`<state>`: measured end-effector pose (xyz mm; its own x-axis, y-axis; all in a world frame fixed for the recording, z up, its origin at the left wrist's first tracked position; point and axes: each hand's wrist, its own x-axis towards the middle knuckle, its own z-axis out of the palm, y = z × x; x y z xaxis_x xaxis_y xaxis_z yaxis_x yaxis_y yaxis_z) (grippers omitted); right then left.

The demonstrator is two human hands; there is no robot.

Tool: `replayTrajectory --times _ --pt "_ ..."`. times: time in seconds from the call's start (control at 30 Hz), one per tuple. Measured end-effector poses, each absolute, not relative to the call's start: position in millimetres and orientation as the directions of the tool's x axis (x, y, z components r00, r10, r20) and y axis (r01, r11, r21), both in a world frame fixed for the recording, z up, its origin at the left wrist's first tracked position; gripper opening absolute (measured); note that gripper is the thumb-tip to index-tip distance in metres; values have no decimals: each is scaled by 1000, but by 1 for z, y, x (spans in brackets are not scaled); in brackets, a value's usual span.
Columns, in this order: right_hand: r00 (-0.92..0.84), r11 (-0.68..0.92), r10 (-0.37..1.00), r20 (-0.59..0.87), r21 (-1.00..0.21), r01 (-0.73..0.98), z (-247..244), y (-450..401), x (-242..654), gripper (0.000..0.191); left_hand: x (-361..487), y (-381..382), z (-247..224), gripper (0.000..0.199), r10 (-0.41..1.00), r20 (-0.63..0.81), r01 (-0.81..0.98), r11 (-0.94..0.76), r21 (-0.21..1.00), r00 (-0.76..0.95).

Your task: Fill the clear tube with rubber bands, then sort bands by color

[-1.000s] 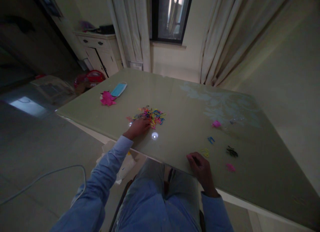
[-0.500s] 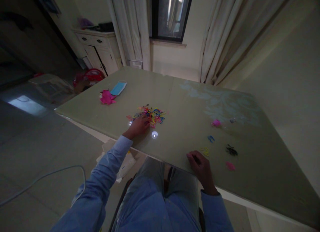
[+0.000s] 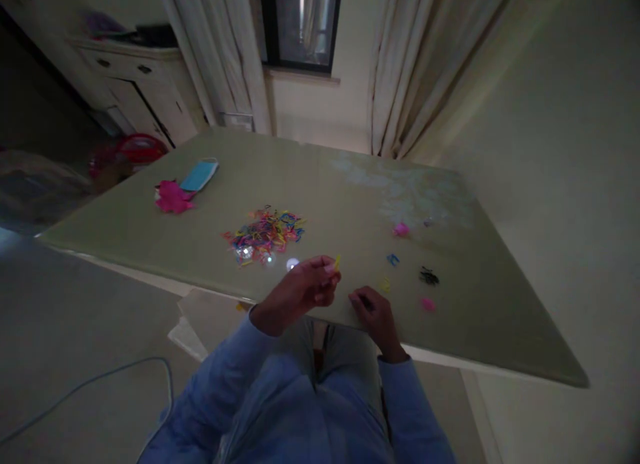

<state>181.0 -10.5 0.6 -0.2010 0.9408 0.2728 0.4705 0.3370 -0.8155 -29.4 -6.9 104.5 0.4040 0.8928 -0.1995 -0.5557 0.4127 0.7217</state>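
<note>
Between thumb and fingertips, my left hand [image 3: 303, 287] pinches a small yellow piece [image 3: 337, 263] above the table. My right hand [image 3: 375, 314] rests curled at the table's front edge; whatever it may hold is too small to make out. A mixed pile of small colourful bands [image 3: 265, 234] lies left of centre. To the right are small separate groups: yellow pieces [image 3: 385, 285] close to my right hand, blue pieces [image 3: 393, 259], black pieces [image 3: 429, 276], a pink piece [image 3: 427, 305] and another pink piece [image 3: 401, 229].
On the table's [image 3: 310, 177] left part lie a blue face mask [image 3: 199, 176] and a crumpled pink item [image 3: 174, 197]. A white cabinet [image 3: 145, 91] stands behind at the left, near a red object [image 3: 143, 147]. A cable [image 3: 125, 365] crosses the floor.
My left hand has left the colourful pile and moved right with a yellow piece in its fingertips. My right hand stays by the yellow pieces. The view has turned to the right.
</note>
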Motion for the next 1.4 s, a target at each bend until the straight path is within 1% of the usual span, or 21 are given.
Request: replayTrajectory --times 0.07,0.13,0.17,0.23,0.27,0.3,0.33,0.37,0.4,0.47,0.53,0.57,0.6,0.67,0.83,0.97,1.07,1.2,1.3,1.4 --pt "-203 334 942 268 -817 470 -1 -11 179 29 -5 -12 110 32 854 -188 -533 460 711 485" --pt "-201 346 938 283 -807 478 -3 -12 178 28 13 -10 110 33 848 -171 -492 442 750 501" --pt "-202 357 934 295 -794 492 -5 -13 177 28 20 -6 108 32 858 -158 -461 408 788 489" --pt "-232 384 923 307 -754 532 -9 -14 175 24 33 5 101 30 892 -102 -351 275 895 440" --pt "-255 401 916 309 -729 555 -10 -15 173 21 38 12 97 28 911 -52 -261 171 950 409" --pt "-284 420 907 310 -703 574 -11 -15 172 17 44 19 92 25 924 7 -142 52 988 383" --pt "-312 441 897 313 -676 590 -12 -16 170 15 49 28 87 21 925 75 2 -81 997 373" --pt "-339 462 886 316 -651 603 -13 -17 169 14 55 36 81 18 914 127 163 -203 965 386" --pt "-360 480 877 319 -626 615 -14 -17 168 14 60 45 75 15 895 145 317 -295 901 422" --pt "-388 498 867 313 -587 638 -15 -18 167 16 71 60 63 16 851 105 546 -419 726 514" --pt "-411 502 864 291 -563 657 -15 -19 167 17 78 72 52 20 826 12 683 -474 556 563" --pt "-421 502 863 279 -556 662 -15 -19 167 18 81 76 47 21 820 -25 718 -485 498 571" --pt "-431 505 861 269 -552 664 -15 -19 168 18 84 79 42 22 817 -49 739 -491 462 574" --pt "-445 510 857 261 -552 660 -16 -19 169 16 87 83 35 21 813 -67 750 -498 435 579" --pt "-438 503 860 260 -572 648 -17 -20 169 10 87 82 26 21 810 -80 758 -502 416 581" --pt "-420 483 871 254 -593 644 -19 -21 169 12 84 80 26 22 812 -64 754 -505 420 580" --pt "-407 460 881 239 -627 629 -18 -21 168 14 79 78 31 21 803 -17 713 -518 472 595" --pt "-399 457 883 247 -647 610 -16 -22 169 14 62 70 34 19 819 61 627 -482 612 570" --pt "-380 471 879 289 -658 588 -15 -22 171 17 41 60 27 20 883 98 596 -389 702 460" --pt "-361 482 873 328 -686 545 -13 -21 173 24 12 48 16 20 932 143 601 -327 730 333"
